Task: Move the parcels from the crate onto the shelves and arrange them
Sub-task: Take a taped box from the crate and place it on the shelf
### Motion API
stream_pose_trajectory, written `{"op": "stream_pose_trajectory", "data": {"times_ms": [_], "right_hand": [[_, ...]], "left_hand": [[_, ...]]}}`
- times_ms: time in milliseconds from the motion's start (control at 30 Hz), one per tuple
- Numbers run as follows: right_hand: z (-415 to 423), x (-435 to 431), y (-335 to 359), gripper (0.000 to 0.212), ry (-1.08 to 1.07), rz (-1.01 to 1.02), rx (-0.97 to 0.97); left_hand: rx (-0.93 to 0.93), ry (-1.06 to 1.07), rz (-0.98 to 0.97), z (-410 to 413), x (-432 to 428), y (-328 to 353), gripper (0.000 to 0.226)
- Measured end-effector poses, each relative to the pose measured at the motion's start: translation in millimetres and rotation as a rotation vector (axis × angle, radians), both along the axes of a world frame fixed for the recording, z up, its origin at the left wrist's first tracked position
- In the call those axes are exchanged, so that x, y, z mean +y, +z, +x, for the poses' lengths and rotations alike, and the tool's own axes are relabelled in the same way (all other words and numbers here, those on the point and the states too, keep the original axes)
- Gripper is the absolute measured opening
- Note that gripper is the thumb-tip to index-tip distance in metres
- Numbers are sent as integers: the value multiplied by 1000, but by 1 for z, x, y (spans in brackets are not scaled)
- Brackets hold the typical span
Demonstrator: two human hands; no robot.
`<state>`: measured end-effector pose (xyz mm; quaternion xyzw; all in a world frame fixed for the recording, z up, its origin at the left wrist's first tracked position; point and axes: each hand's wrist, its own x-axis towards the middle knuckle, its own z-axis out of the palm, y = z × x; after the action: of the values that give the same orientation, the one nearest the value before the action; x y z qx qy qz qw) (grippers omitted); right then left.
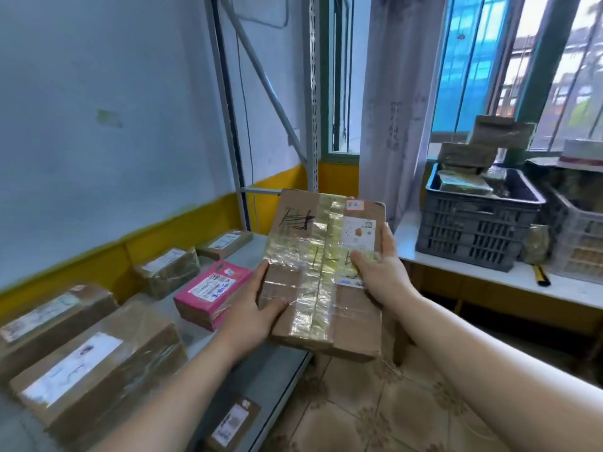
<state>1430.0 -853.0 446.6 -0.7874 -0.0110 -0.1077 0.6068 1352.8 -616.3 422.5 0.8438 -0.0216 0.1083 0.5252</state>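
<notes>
Shelf (277,370): the grey metal deck runs along your left, from near to far against the blue and yellow wall.
Table (571,288): white, on your right by the window, well apart from the shelf.
Crate (473,230): dark grey slatted plastic, standing on the table's far left end. A lighter crate (577,236) stands just beside it on the right.
Crate parcels (463,182): a few wrapped ones lie inside, and two brown ones (466,153) are stacked above the far rim.
Shelved parcels: two big brown boxes (98,367) sit nearest on the left. Farther along come a film-wrapped one (169,269), a pink one (208,288) and a small brown one (225,243) at the far end.
Lower parcel (233,422): one small labelled box lies on the level beneath.
Taped cardboard parcel (323,272): you hold it in the air between shelf and table, over the shelf's right edge and the tiled floor. Its top face is up (clear tape crossed over it, black scribble at far left, a white label at far right).
Left hand (251,308): it grips the parcel's near left edge. The thumb lies flat on top; the fingers go underneath, so you cannot tell their spread.
Right hand (381,269): it grips the right edge with the thumb pressed on the taped top near the label. One finger lies along the side and the rest are hidden.
Utility knife (541,275): yellow and black, lying on the table near the crates.
</notes>
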Motion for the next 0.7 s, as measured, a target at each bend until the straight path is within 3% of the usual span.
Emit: {"op": "stream_pose_trajectory", "data": {"times_ms": [400, 700], "right_hand": [[166, 33, 9, 81, 40, -52, 12], [295, 61, 2, 81, 313, -60, 1]], "left_hand": [[39, 43, -43, 162, 34, -6, 74], [38, 293, -33, 239, 38, -11, 74]]}}
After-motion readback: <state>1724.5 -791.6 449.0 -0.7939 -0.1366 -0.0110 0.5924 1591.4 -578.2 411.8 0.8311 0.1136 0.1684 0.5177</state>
